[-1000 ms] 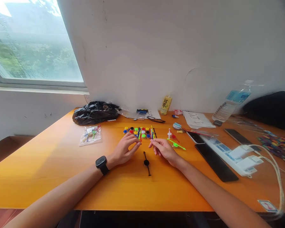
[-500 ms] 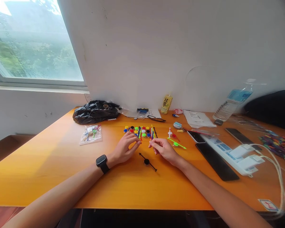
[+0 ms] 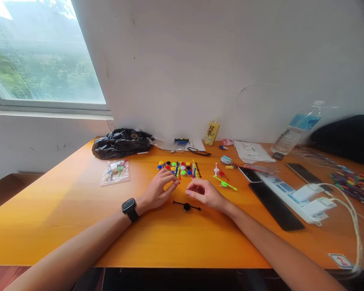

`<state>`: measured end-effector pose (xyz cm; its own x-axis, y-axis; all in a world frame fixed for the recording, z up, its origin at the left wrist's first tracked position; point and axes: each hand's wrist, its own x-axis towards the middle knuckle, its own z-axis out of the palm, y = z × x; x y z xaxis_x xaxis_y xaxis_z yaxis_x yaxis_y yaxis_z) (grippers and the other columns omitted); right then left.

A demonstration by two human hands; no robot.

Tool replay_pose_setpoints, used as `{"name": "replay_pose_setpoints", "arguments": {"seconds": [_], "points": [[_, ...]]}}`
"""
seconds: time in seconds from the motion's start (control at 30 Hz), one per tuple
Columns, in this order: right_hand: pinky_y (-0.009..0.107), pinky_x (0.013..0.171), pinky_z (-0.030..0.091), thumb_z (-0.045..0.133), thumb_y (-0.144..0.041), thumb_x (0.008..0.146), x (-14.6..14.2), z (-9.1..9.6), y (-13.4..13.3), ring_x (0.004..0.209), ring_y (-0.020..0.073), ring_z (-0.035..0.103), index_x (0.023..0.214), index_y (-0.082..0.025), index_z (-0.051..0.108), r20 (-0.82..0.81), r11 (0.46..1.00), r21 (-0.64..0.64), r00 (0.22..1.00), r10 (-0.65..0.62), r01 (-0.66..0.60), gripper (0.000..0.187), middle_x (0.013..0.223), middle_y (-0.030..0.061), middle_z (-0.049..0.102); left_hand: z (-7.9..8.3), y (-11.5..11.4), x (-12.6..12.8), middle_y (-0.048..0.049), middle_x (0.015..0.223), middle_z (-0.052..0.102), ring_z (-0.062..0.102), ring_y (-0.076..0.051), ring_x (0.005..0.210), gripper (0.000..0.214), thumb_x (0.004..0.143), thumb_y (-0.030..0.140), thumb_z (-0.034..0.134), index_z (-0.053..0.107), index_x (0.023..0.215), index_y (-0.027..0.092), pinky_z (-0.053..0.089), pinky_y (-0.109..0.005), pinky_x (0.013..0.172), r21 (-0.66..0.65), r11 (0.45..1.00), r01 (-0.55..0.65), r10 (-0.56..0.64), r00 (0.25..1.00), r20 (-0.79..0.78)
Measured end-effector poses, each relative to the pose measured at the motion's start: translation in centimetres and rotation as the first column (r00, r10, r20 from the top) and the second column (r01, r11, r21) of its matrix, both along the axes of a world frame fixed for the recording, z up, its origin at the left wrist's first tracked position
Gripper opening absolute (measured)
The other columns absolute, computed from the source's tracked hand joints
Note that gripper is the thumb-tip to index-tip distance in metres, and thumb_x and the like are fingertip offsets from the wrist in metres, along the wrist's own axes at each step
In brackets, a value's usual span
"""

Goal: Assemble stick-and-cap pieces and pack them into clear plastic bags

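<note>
A black arrow spinner (image 3: 187, 207) with a round hub lies on the table between and slightly in front of my hands. Its arrow now points right. My left hand (image 3: 160, 188), with a black watch on the wrist, rests to the left of it, fingers loosely bent and apart, holding nothing. To the right, my right hand (image 3: 206, 195) hovers close to the spinner with curled fingers and the thumb apart from them, nothing between. Just beyond the hands sit several coloured round caps (image 3: 173, 164) and loose coloured arrows (image 3: 195, 169), partly hidden by my left hand.
Assembled green spinner (image 3: 223, 184) and white spinner (image 3: 216, 170) lie at right. A phone (image 3: 250, 174), black slab (image 3: 276, 206) and power strip (image 3: 286, 194) line the right side. A clear bag (image 3: 115, 171) and black plastic bag (image 3: 123, 143) are at left; a yellow bottle (image 3: 212, 133) stands behind.
The black spinner's arrow has turned from a diagonal to nearly level. My right hand has shifted slightly left and its fingers have loosened; my left hand has hardly moved.
</note>
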<state>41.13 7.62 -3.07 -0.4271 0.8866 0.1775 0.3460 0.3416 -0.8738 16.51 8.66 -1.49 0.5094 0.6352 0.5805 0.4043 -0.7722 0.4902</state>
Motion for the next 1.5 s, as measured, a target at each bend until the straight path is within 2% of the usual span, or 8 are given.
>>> {"name": "replay_pose_setpoints", "arguments": {"seconds": [0.2,0.4,0.7,0.87,1.0,1.1,1.27,1.5], "points": [[0.027,0.063,0.04,0.074,-0.048,0.092,0.0,-0.2,0.0,0.07,0.0145,0.053,0.086,-0.018,0.074,0.003,1.0,0.002,1.0,-0.018,0.018,0.03,0.082,0.0022,0.065,0.0,0.0,0.0,-0.0052,0.095,0.071,0.059,-0.022,0.089,0.02,0.108,0.028,0.051,0.067,0.097,0.022,0.048,-0.039,0.09,0.019,0.999,-0.038,0.038,0.999,0.016],[0.028,0.063,0.042,0.068,-0.053,0.095,-0.1,-0.1,0.0,0.068,0.0151,0.053,0.085,-0.018,0.072,-0.005,0.998,-0.016,0.998,-0.057,0.057,0.037,0.08,0.0031,0.068,-0.9,1.3,-0.6,-0.0045,0.1,0.073,0.063,-0.024,0.098,0.008,0.102,0.025,0.059,0.067,0.102,0.023,0.049,-0.039,0.093,0.017,0.975,-0.22,0.217,0.97,0.112],[0.028,0.063,0.043,0.07,-0.049,0.095,0.0,0.1,-0.4,0.071,0.0157,0.056,0.089,-0.019,0.074,0.039,1.0,0.03,0.999,-0.001,0.0,0.03,0.086,0.0042,0.068,-2.7,4.7,-3.1,-0.0072,0.12,0.073,0.063,-0.028,0.117,0.023,0.098,0.023,0.057,0.069,0.117,0.023,0.049,-0.047,0.105,-0.106,0.898,-0.427,0.439,0.886,0.149],[0.034,0.087,0.051,0.079,-0.041,0.089,0.0,1.3,-1.2,0.098,0.0236,0.065,0.099,-0.023,0.077,0.105,0.985,0.142,0.991,0.084,-0.099,0.021,0.104,0.0073,0.074,-3.8,6.4,-4.2,-0.0093,0.138,0.069,0.062,-0.028,0.129,0.041,0.097,0.02,0.052,0.065,0.136,0.023,0.049,-0.048,0.113,-0.174,0.906,-0.386,0.403,0.912,0.078],[0.043,0.108,0.046,0.083,-0.04,0.087,0.0,1.5,-1.5,0.113,0.0267,0.063,0.11,-0.025,0.076,0.134,0.956,0.211,0.975,0.178,-0.203,0.028,0.113,0.0078,0.075,-4.3,7.0,-4.6,-0.013,0.151,0.061,0.055,-0.03,0.142,0.044,0.102,0.026,0.047,0.063,0.143,0.02,0.043,-0.052,0.122,-0.172,0.932,-0.319,0.318,0.948,-0.035],[0.046,0.116,0.043,0.087,-0.045,0.083,0.3,1.3,-1.5,0.128,0.0294,0.058,0.126,-0.026,0.073,0.165,0.933,0.227,0.955,0.246,-0.279,0.049,0.128,0.0099,0.072,-4.3,7.1,-4.7,-0.0129,0.156,0.057,0.046,-0.03,0.151,0.046,0.108,0.034,0.04,0.061,0.147,0.02,0.037,-0.054,0.126,-0.123,0.957,-0.264,0.247,0.96,-0.135],[0.057,0.126,0.032,0.097,-0.049,0.069,0.4,1.5,-2.3,0.157,0.0379,0.03,0.148,-0.034,0.062,0.315,0.892,0.177,0.882,0.349,-0.416,0.088,0.162,0.0102,0.05,-3.9,6.8,-4.7,-0.0102,0.161,0.052,0.039,-0.028,0.156,0.051,0.112,0.042,0.034,0.052,0.156,0.022,0.033,-0.052,0.129,-0.084,0.965,-0.249,0.221,0.942,-0.251],[0.059,0.128,0.028,0.073,-0.037,0.096,-0.2,1.8,-2.9,0.161,0.0367,0.025,0.152,-0.034,0.06,0.452,0.884,0.168,0.831,0.324,-0.436,0.058,0.167,0.0065,0.045,-3.7,6.4,-4.4,-0.0147,0.163,0.048,0.038,-0.031,0.156,0.055,0.112,0.046,0.034,0.052,0.157,0.02,0.034,-0.053,0.127,-0.075,0.957,-0.279,0.246,0.922,-0.298]]}}
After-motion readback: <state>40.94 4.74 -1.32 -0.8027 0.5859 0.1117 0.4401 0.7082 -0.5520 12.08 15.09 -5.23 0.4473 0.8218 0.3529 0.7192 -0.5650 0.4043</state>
